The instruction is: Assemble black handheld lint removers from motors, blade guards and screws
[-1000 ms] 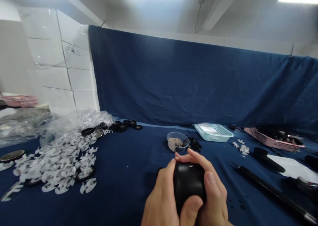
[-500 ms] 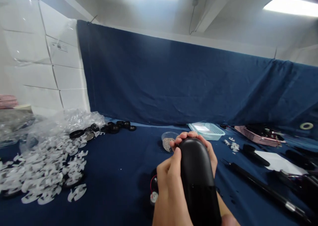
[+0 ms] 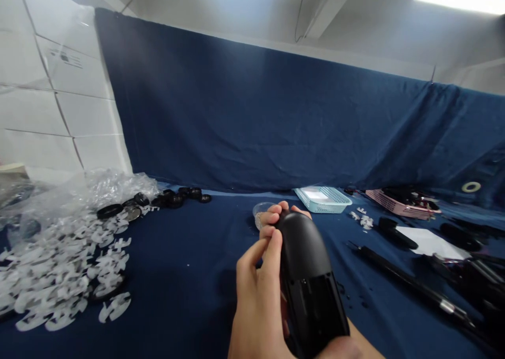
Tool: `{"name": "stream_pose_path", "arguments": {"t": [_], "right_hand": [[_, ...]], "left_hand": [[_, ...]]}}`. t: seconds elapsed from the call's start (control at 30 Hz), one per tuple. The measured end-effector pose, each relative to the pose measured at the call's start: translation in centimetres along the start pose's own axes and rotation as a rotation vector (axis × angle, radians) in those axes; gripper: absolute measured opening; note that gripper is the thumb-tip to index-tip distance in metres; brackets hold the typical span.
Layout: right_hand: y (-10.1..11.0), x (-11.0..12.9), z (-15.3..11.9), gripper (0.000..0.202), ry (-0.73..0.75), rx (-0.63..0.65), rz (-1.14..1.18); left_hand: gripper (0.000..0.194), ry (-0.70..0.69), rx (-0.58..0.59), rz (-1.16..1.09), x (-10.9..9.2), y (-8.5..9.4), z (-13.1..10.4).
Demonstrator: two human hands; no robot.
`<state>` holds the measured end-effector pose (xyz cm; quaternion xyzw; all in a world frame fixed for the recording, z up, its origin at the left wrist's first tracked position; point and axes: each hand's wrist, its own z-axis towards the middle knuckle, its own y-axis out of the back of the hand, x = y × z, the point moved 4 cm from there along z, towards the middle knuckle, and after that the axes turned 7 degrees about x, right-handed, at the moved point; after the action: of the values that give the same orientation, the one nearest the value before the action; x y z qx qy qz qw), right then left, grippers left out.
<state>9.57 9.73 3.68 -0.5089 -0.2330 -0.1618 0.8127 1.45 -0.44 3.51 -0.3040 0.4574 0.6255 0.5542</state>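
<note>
Fingers (image 3: 272,248) of the left hand (image 3: 256,301) bend snugly along the left side of a black case (image 3: 307,259), while the right hand (image 3: 271,216), mostly hidden behind it, curls its fingertips at the upper end; both grip the case, tilted above a blue cloth (image 3: 185,306). From far left, white plastic clips (image 3: 59,275) lie heaped beside clear bags (image 3: 118,185), with black caps (image 3: 170,199) farther back. Beyond the hands sits a clear bowl (image 3: 258,209) (partly covered by the fingertips), then a light-blue basket (image 3: 325,205), a pink basket (image 3: 394,206) and a black stick-like tool (image 3: 402,277).
</note>
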Motion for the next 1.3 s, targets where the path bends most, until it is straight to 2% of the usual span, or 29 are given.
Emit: {"name": "stream_pose_path", "arguments": {"t": [0.13,0.3,0.43,0.5,0.6,0.7,0.8,0.93,1.0,1.1,1.13,1.2,1.27,1.3], "right_hand": [[-0.4,0.2,0.4,0.019,0.036,0.011,-0.003],[-1.1,0.1,0.3,0.027,0.075,-0.015,-0.019],[-1.4,0.2,0.4,0.034,0.102,-0.038,-0.094],[-1.7,0.2,0.6,0.035,0.125,-0.040,-0.161],[-2.5,0.1,0.8,0.035,0.212,-0.033,-0.305],[-4.0,-1.1,0.9,0.028,0.316,-0.015,-0.471],[-6.0,-4.0,1.3,0.031,0.347,0.036,-0.577],[-8.5,-9.8,2.9,0.042,0.217,0.110,-0.687],[-9.6,-12.5,4.0,0.041,0.116,0.161,-0.722],[-10.7,-15.0,5.1,0.048,-0.072,0.397,-0.932],[-10.5,-15.1,5.2,0.056,-0.129,0.500,-1.058],[-8.4,-13.7,5.2,0.067,-0.166,0.649,-1.329],[-4.3,-10.5,4.9,0.060,-0.120,0.702,-1.569],[-1.6,-8.5,4.5,0.054,-0.068,0.698,-1.674]], "left_hand": [[0.094,-0.054,0.001,-0.021,0.2,0.2,0.2],[0.094,-0.011,-0.010,-0.020,0.4,0.6,0.1],[0.093,-0.048,0.003,-0.047,0.6,1.0,0.0],[0.099,-0.046,0.008,-0.060,0.8,1.3,0.1],[0.112,0.043,0.047,-0.176,1.6,2.2,0.8],[0.102,0.065,0.084,-0.316,2.5,4.1,1.6],[0.089,-0.009,0.025,-0.240,3.3,7.3,1.6],[0.092,-0.036,-0.129,-0.031,4.8,12.7,0.4],[0.084,0.082,-0.191,-0.054,5.9,15.9,-0.1],[0.049,0.347,-0.285,-0.273,7.7,22.1,-0.4],[0.040,0.390,-0.368,-0.304,8.2,24.8,-0.5],[0.029,0.448,-0.724,-0.193,8.6,30.8,-1.1],[0.028,0.418,-0.934,-0.056,8.7,35.3,-1.2],[0.029,0.374,-1.014,0.019,8.7,36.8,-1.0]]}}
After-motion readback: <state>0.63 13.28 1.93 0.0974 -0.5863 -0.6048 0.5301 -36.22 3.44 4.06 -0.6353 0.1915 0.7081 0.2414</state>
